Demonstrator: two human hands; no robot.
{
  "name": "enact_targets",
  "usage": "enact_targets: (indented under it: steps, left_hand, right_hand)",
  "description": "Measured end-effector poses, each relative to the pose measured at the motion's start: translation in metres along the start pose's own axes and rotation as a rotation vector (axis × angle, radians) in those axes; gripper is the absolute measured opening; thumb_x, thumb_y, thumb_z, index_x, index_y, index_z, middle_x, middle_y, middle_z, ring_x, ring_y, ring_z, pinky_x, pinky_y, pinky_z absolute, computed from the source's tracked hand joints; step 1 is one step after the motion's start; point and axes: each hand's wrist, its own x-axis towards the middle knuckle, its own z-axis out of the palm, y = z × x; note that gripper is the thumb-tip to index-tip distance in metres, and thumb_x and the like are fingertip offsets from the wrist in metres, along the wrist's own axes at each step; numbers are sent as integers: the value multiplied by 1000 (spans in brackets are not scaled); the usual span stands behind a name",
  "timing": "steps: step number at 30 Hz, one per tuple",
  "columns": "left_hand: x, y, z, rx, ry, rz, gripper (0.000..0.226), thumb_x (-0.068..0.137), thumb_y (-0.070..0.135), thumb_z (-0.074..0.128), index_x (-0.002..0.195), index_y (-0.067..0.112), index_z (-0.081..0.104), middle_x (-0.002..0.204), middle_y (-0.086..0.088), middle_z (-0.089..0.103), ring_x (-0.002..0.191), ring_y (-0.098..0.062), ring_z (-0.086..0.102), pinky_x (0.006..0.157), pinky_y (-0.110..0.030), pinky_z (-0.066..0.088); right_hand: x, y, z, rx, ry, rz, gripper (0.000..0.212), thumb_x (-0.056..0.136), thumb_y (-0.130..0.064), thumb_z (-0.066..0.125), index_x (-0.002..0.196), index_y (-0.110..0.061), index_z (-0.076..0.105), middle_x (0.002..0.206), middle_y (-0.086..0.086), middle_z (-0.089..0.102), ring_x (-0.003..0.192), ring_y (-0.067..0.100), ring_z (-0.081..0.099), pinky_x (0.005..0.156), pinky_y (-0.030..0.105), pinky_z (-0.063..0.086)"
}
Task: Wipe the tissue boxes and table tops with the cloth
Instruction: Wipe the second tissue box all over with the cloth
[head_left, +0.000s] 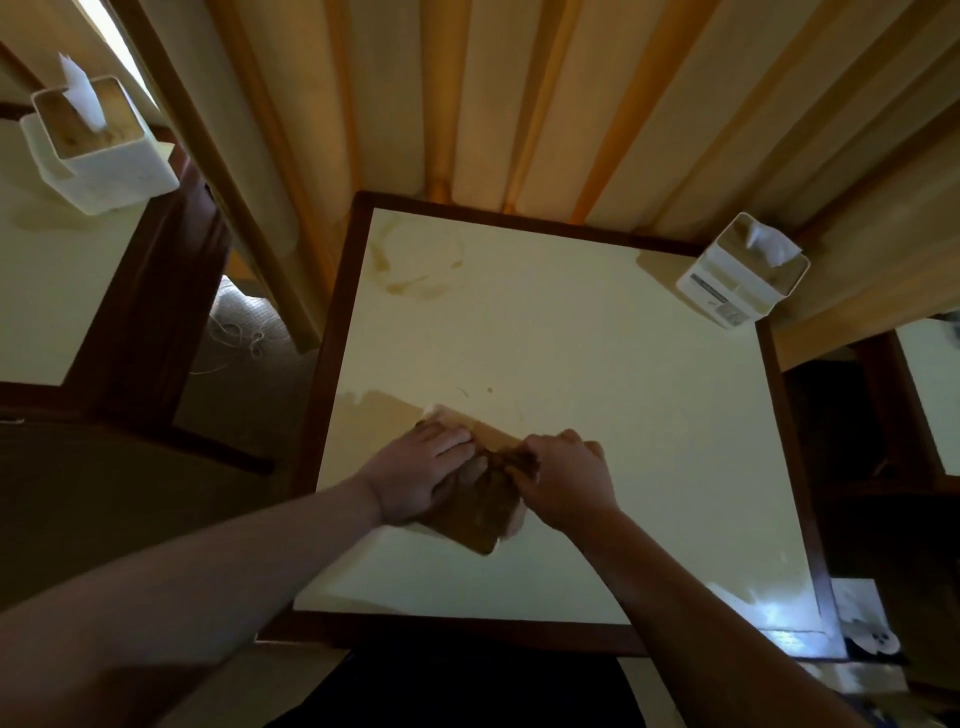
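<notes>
A brown cloth (480, 506) lies on the cream table top (597, 395), in the near half of the table. My left hand (421, 473) lies on the cloth's left part with straight fingers pressing down. My right hand (563, 475) grips the cloth's right edge, its fingers curled and bunching the fabric. A white tissue box (737, 275) with a tissue sticking out stands at the table's far right corner. A second white tissue box (104, 150) stands on the table to the left.
Brownish stain rings (415, 265) mark the table's far left area. The table has a dark wooden frame (332, 332). Cream curtains (519, 93) hang behind it. Another table (41, 291) stands at the left, and a further table edge (930, 395) shows at the right.
</notes>
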Motion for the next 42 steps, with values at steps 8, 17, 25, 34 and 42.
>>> enact_targets:
  steps: [8, 17, 25, 34, 42]
  left_hand:
    - [51, -34, -39, 143, -192, 298, 50, 100, 42, 45, 140, 16, 62, 141, -10, 62, 140, -31, 50, 122, -54, 30]
    - [14, -1, -33, 17, -14, 168, 29, 91, 43, 62, 101, 18, 73, 119, -2, 68, 122, -28, 58, 113, -46, 35]
    - [-3, 22, -28, 23, 56, -14, 27, 95, 43, 58, 95, 19, 71, 95, 4, 69, 102, -23, 59, 107, -42, 41]
    - [-4, 26, -24, 102, -39, -64, 25, 81, 46, 67, 93, 27, 76, 98, 3, 65, 110, -28, 56, 112, -44, 35]
    - [-21, 39, -22, -12, 129, -258, 26, 88, 39, 61, 97, 19, 74, 121, -5, 61, 123, -26, 51, 111, -50, 43]
  right_hand:
    - [-53, -2, 32, 120, 130, 180, 31, 103, -57, 50, 112, -31, 65, 99, -6, 75, 98, 18, 68, 90, 39, 40]
    - [-51, -3, 36, 62, 243, 159, 25, 96, -53, 65, 101, -30, 72, 82, -4, 73, 84, 22, 69, 81, 40, 43]
    - [-29, 13, 23, -108, 312, -177, 14, 81, -37, 84, 92, -34, 76, 88, -12, 73, 90, 22, 66, 85, 46, 48]
    - [13, 4, 18, -168, 316, -392, 18, 78, -32, 87, 94, -30, 78, 100, -5, 66, 90, 26, 63, 74, 42, 53]
    - [-4, 4, 32, 7, 423, -286, 32, 82, -29, 88, 104, -18, 68, 83, -2, 72, 63, 22, 69, 49, 33, 54]
